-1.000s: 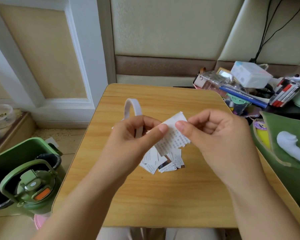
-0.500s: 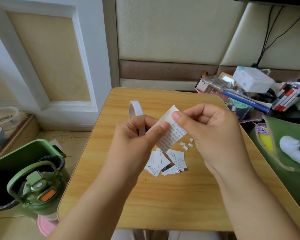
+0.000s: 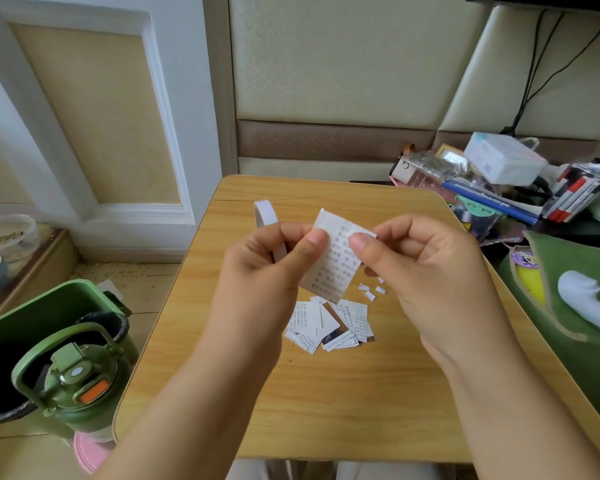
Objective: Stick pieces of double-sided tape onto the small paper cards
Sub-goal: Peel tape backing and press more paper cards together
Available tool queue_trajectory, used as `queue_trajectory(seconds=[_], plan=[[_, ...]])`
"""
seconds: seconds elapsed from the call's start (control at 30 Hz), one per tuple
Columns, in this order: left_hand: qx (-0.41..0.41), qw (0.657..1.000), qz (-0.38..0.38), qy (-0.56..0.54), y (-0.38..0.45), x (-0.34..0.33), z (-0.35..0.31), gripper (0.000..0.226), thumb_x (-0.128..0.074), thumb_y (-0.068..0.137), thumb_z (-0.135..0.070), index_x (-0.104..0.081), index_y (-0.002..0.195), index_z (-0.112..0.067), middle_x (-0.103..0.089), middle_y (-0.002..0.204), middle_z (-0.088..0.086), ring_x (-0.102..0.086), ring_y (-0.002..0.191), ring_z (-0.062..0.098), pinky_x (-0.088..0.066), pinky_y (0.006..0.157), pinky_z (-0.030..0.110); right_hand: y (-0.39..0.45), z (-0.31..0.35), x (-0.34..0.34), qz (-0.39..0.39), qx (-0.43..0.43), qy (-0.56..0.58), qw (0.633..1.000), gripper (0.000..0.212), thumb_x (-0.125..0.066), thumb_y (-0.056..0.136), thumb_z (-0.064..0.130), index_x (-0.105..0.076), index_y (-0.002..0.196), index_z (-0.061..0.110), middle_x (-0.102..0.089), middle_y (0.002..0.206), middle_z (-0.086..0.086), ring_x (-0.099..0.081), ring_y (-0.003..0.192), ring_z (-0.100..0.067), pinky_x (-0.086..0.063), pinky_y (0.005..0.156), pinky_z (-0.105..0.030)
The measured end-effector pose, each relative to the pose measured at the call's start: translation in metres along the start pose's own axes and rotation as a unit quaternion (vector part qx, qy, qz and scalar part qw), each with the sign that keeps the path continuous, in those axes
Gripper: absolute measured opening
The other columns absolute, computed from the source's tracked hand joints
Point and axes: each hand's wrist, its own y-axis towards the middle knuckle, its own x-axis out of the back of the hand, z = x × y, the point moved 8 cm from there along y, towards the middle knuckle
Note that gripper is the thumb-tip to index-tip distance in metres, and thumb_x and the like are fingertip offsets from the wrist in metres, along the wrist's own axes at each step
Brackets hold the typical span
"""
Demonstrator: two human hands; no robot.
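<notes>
you held one paper card (image 3: 331, 261) above the table (image 3: 343, 393), your left hand (image 3: 274, 268) pinching it with the tape roll (image 3: 270, 225), your right hand (image 3: 426, 271) pinching its top edge, probably pressing tape down; next likely calls for the pile of cards (image 3: 329, 323).

A printed white card (image 3: 333, 261) is tilting above the table, held at its top. A tape roll (image 3: 269, 225) is standing at its 9 o'clock; loose cards (image 3: 329, 323) are lying at 6 o'clock.
</notes>
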Motion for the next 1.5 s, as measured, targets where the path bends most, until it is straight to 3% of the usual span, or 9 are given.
queue_trajectory(seconds=[0.13, 0.43, 0.73, 0.87, 1.0, 1.13, 1.2, 1.4, 1.5], plan=[[0.025, 0.999, 0.024, -0.015, -0.003, -0.003, 0.004, 0.006, -0.074, 0.074, -0.021, -0.073, 0.070, -0.017, -0.067, 0.078, 0.007, -0.059, 0.076, 0.017, -0.044, 0.080, 0.030, -0.004, -0.003, 0.005, -0.022, 0.008, 0.024, 0.999, 0.013, -0.076, 0.073, 0.021, -0.067, 0.065, 0.020, -0.069, 0.064, 0.004, -0.062, 0.060, -0.007, -0.049, 0.061, -0.018], [-0.001, 0.999, 0.031, 0.031, -0.002, -0.008, -0.004, 0.013, -0.075, 0.073, -0.025, -0.069, 0.063, -0.019, -0.061, 0.060, -0.005, -0.053, 0.055, 0.004, -0.044, 0.058, 0.013, -0.002, 0.002, 0.006, -0.024, 0.030, 0.022, 0.999, 0.022, -0.077, 0.073, 0.010, -0.064, 0.060, 0.022, -0.067, 0.060, 0.008, -0.059, 0.056, -0.002, -0.046, 0.055, -0.014], [0.019, 1.000, 0.009, -0.001, 0.000, -0.007, 0.004, 0.020, -0.069, 0.068, -0.024, -0.070, 0.075, -0.006, -0.067, 0.071, 0.006, -0.060, 0.064, 0.014, -0.049, 0.069, 0.028, 0.000, 0.004, 0.004, -0.019, 0.039, 0.040, 0.998, 0.023, -0.077, 0.072, 0.004, -0.063, 0.063, 0.020, -0.067, 0.059, 0.007, -0.060, 0.055, -0.001, -0.046, 0.056, -0.013], [0.030, 0.999, 0.029, -0.004, 0.000, -0.008, 0.005, 0.010, -0.077, 0.071, -0.022, -0.071, 0.069, -0.014, -0.066, 0.074, 0.008, -0.059, 0.070, 0.017, -0.047, 0.077, 0.033, 0.002, -0.001, 0.006, -0.024, 0.031, 0.049, 0.998, 0.023, -0.077, 0.072, 0.005, -0.063, 0.062, 0.020, -0.066, 0.059, 0.007, -0.059, 0.056, -0.002, -0.046, 0.056, -0.014], [0.039, 0.995, 0.069, 0.053, 0.004, -0.008, 0.004, 0.013, -0.078, 0.064, -0.016, -0.065, 0.062, -0.016, -0.062, 0.061, -0.004, -0.054, 0.056, 0.003, -0.041, 0.061, 0.013, 0.003, 0.000, 0.002, 0.020, 0.028, 0.017, 0.999, 0.021, -0.078, 0.072, 0.004, -0.063, 0.066, 0.018, -0.068, 0.062, 0.004, -0.062, 0.058, -0.005, -0.048, 0.056, -0.015], [0.033, 0.989, 0.100, 0.101, 0.006, -0.011, 0.003, 0.014, -0.074, 0.070, -0.027, -0.071, 0.072, -0.013, -0.071, 0.074, 0.006, -0.064, 0.071, 0.011, -0.049, 0.075, 0.025, 0.004, 0.002, 0.001, 0.038, 0.037, -0.012, 0.999, 0.020, -0.078, 0.072, 0.005, -0.062, 0.072, 0.017, -0.070, 0.068, 0.004, -0.066, 0.065, -0.006, -0.051, 0.062, -0.015], [0.025, 0.995, 0.074, 0.064, 0.006, -0.011, 0.002, 0.010, -0.068, 0.069, -0.023, -0.071, 0.070, -0.014, -0.069, 0.068, 0.002, -0.062, 0.066, 0.009, -0.048, 0.069, 0.020, 0.003, -0.003, 0.001, 0.035, 0.021, -0.010, 0.999, 0.021, -0.079, 0.071, 0.017, -0.061, 0.081, 0.020, -0.071, 0.072, 0.007, -0.067, 0.071, -0.006, -0.051, 0.064, -0.016], [0.055, 0.998, 0.014, 0.006, 0.000, -0.001, 0.014, 0.010, -0.076, 0.066, -0.024, -0.072, 0.071, -0.016, -0.060, 0.074, 0.006, -0.046, 0.061, 0.008, -0.036, 0.061, 0.019, -0.013, -0.024, -0.001, 0.031, -0.007, -0.064, 0.997, 0.014, -0.070, 0.084, 0.025, -0.067, 0.075, 0.015, -0.071, 0.073, -0.007, -0.064, 0.069, -0.031, -0.052, 0.064, -0.047], [0.061, 0.998, 0.021, 0.019, -0.002, -0.001, 0.017, 0.007, -0.068, 0.075, -0.011, -0.064, 0.069, -0.010, -0.059, 0.057, -0.005, -0.050, 0.048, 0.000, -0.039, 0.051, 0.010, -0.012, -0.023, 0.008, -0.013, -0.003, -0.036, 0.999, 0.008, -0.068, 0.086, 0.023, -0.069, 0.080, 0.018, -0.073, 0.075, -0.001, -0.066, 0.067, -0.021, -0.054, 0.067, -0.045]])
